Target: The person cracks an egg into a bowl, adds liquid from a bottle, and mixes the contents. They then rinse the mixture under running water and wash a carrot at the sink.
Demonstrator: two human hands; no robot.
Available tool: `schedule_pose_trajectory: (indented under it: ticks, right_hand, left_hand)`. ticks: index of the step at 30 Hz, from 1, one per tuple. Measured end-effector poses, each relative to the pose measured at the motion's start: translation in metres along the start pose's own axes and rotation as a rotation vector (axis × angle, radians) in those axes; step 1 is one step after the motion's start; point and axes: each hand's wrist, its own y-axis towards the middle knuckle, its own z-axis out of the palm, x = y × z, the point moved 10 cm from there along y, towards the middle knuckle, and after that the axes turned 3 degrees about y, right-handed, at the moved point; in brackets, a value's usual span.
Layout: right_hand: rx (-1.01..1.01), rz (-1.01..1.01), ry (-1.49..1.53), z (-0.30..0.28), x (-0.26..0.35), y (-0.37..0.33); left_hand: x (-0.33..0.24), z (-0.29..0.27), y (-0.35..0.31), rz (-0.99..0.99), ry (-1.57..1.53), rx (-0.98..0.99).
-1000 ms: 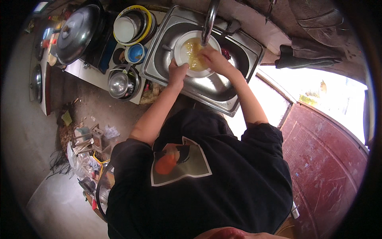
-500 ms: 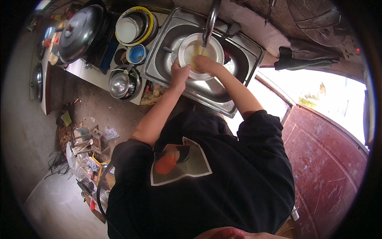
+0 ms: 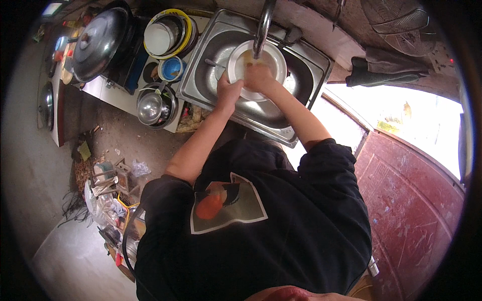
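Under the curved metal faucet (image 3: pixel 263 31), a wide pale bowl (image 3: pixel 282 62) is held in the steel sink (image 3: pixel 205 83). My left hand (image 3: pixel 229 93) grips the bowl's near left rim, thumb on the upper side. Inside the bowl, my right hand (image 3: pixel 258 79) is down against its inner surface; its fingers are blurred, and whether they hold anything cannot be made out. Yellowish, cloudy liquid shows by those fingers. A spoon-like metal handle (image 3: pixel 215 63) pokes out left of the bowl. Something dark lies partly hidden at the bowl's right edge.
Left of the sink, the counter carries a yellow-rimmed basin (image 3: pixel 189 34) with stacked bowls, a blue cup (image 3: pixel 172 67) and a metal pot (image 3: pixel 150 107). Farther left is a large lidded wok (image 3: pixel 100 42). Dark cloths (image 3: pixel 384 72) hang at right, above a red door panel (image 3: pixel 411 200).
The bowl has shifted slightly to the right beneath the faucet. My right hand has moved a little within it, while my left hand keeps its hold on the rim.
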Motion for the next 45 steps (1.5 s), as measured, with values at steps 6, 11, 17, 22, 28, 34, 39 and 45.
schedule_pose_trajectory:
  ticks: [6,11,17,22,28,34,39,45]
  right_hand:
    - [0.196,-0.082,0.2,0.049,-0.009,0.009]
    - [0.124,-0.258,0.218,0.049,-0.001,0.011]
    - [0.015,-0.039,-0.139,0.006,0.002,0.008]
    - [0.217,0.041,0.153,0.03,-0.002,0.003]
    - [0.266,-0.206,0.462,0.054,0.012,0.01]
    - [0.026,-0.453,0.337,0.007,0.033,-0.005]
    - [-0.179,-0.264,0.075,-0.021,0.014,-0.003]
    - [0.195,-0.121,-0.032,0.031,-0.002,-0.002]
  left_hand:
    - [0.004,-0.004,0.002,-0.026,-0.016,-0.032]
    - [0.008,-0.006,-0.003,-0.119,-0.055,-0.015]
    - [-0.001,-0.003,0.0,0.024,0.006,0.014]
    - [0.007,-0.004,0.001,-0.036,-0.056,-0.012]
    - [0.006,-0.006,-0.001,-0.04,-0.028,-0.022]
    - [0.014,-0.009,0.0,-0.043,-0.013,-0.006]
    - [0.016,-0.006,-0.002,-0.022,-0.048,0.03]
    - [0.011,-0.005,-0.009,-0.101,-0.05,0.026]
